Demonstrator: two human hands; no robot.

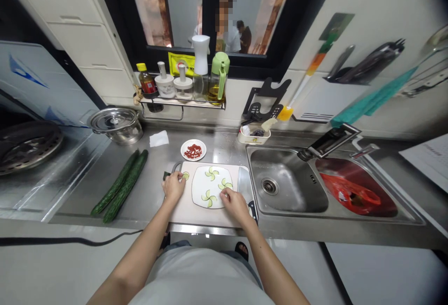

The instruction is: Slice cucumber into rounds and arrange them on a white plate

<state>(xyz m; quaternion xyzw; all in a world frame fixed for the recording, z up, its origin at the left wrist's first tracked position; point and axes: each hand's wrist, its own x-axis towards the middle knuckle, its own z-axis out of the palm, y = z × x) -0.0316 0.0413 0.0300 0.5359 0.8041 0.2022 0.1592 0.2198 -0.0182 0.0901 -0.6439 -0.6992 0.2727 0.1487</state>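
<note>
A white square plate (200,181) lies on the pale cutting board (185,214). Thin cucumber slices form pinwheels on it, one at the top (212,173), one at the bottom (209,197) and one at the right (225,183). My right hand (235,206) is over the plate's right edge, fingertips pinched on a cucumber slice of the right pinwheel; the slice is mostly hidden. At the board's left edge, my left hand (173,186) has bent fingers closed at a few cucumber slices (185,175). A dark green cucumber piece (166,174) shows behind that hand.
A kitchen knife (244,181) lies along the board's right side, beside the sink (289,208). Two whole cucumbers (122,186) lie to the left. Behind the board stands a small dish of red berries (193,150); a lidded pot (119,125) is at the back left.
</note>
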